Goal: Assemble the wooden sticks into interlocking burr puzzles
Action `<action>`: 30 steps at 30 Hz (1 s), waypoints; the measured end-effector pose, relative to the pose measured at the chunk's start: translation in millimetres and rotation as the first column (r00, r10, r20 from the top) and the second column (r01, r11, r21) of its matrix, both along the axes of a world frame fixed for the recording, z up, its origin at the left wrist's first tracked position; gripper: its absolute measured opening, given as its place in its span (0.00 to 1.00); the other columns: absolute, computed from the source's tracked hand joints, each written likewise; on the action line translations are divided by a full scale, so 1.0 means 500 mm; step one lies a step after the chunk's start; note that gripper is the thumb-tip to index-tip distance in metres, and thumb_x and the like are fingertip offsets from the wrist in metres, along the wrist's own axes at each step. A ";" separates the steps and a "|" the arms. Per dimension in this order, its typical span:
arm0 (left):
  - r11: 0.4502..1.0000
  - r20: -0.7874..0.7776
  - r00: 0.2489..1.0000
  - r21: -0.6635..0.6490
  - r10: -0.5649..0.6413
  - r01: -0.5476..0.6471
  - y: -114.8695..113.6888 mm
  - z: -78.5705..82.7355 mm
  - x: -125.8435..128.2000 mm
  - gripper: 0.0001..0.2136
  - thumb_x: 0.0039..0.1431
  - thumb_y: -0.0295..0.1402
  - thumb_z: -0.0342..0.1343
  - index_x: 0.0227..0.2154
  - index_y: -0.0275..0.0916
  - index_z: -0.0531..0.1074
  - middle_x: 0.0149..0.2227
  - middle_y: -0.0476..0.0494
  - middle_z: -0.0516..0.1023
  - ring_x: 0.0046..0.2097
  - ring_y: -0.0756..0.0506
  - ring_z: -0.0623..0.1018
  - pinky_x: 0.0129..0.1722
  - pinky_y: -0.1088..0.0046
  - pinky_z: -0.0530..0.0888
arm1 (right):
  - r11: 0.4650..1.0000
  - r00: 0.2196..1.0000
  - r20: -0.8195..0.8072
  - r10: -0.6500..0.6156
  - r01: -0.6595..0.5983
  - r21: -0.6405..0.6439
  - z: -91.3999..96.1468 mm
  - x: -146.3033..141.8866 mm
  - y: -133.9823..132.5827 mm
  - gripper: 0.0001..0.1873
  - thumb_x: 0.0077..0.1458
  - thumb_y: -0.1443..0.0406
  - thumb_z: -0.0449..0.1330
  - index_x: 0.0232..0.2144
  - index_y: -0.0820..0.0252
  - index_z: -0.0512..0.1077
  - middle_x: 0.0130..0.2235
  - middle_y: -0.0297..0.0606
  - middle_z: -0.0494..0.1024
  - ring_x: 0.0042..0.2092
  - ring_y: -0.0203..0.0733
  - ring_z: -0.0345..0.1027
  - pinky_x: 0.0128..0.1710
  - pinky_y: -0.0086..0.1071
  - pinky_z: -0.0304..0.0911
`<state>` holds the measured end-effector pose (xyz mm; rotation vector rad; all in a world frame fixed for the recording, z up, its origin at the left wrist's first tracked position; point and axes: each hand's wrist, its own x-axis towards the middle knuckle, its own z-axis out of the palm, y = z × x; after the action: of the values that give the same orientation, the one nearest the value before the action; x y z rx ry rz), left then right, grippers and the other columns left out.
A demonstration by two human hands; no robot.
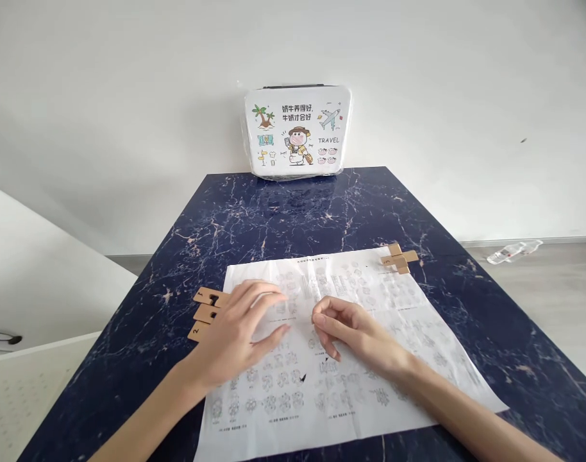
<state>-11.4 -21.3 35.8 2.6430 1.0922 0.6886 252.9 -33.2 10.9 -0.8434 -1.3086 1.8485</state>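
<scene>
Spread open with nothing visible in it, my left grip (235, 330) hovers at lower left of centre, beside three flat tan wooden pieces (205, 313), notched and numbered, which lie apart from one another; I cannot tell whether it touches them. My right grip (354, 326), near the frame's centre, is loosely curled, thumb to forefinger; whether something small is pinched there cannot be told. Beneath both lies a creased white paper sheet printed with line diagrams (300, 343), spread across a dark blue marble-patterned bench (293, 221). Progress appears early: at the sheet's upper right corner, a crossed cluster of tan wooden pieces (399, 259) sits together, perhaps joined, while the three at left remain separate. At upper centre stands a white cartoon-printed case in clear plastic (297, 131).
</scene>
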 end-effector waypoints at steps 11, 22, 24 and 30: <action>0.924 -0.177 0.910 -0.008 0.375 -0.382 0.004 -0.051 -0.230 0.24 0.73 0.53 0.52 0.64 0.46 0.66 0.63 0.36 0.70 0.64 0.28 0.71 0.61 0.45 0.73 | 1.000 1.000 0.007 0.007 -0.007 0.002 0.001 0.000 -0.001 0.20 0.68 0.48 0.65 0.35 0.58 0.72 0.27 0.29 0.73 0.25 0.33 0.62 0.33 0.35 0.64; 0.958 -0.209 0.937 0.002 0.280 -0.286 0.016 -0.063 -0.151 0.22 0.73 0.52 0.53 0.63 0.49 0.69 0.59 0.36 0.72 0.60 0.28 0.68 0.60 0.39 0.68 | 1.000 1.000 -0.006 0.004 -0.004 -0.002 0.003 -0.001 0.003 0.21 0.66 0.47 0.67 0.35 0.57 0.72 0.28 0.30 0.73 0.26 0.34 0.64 0.31 0.35 0.64; 0.969 -0.226 0.944 -0.013 0.239 -0.248 0.020 -0.057 -0.115 0.23 0.74 0.53 0.53 0.63 0.48 0.68 0.60 0.36 0.72 0.60 0.28 0.67 0.59 0.40 0.68 | 1.000 1.000 -0.013 0.011 -0.011 -0.003 0.000 0.000 0.003 0.21 0.66 0.47 0.66 0.35 0.57 0.73 0.29 0.30 0.74 0.26 0.35 0.65 0.31 0.35 0.64; 0.989 -0.199 0.973 -0.061 0.117 -0.132 0.018 -0.057 0.016 0.23 0.75 0.53 0.52 0.63 0.46 0.66 0.58 0.35 0.69 0.58 0.31 0.69 0.57 0.45 0.71 | 0.991 0.984 -0.148 -0.095 0.079 -0.109 -0.007 0.005 0.009 0.21 0.64 0.47 0.68 0.34 0.57 0.71 0.26 0.28 0.70 0.24 0.32 0.59 0.28 0.32 0.57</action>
<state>-3.6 -12.5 7.5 2.6403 1.3183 0.4069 255.3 -28.7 7.3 -0.7827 -1.0730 1.8844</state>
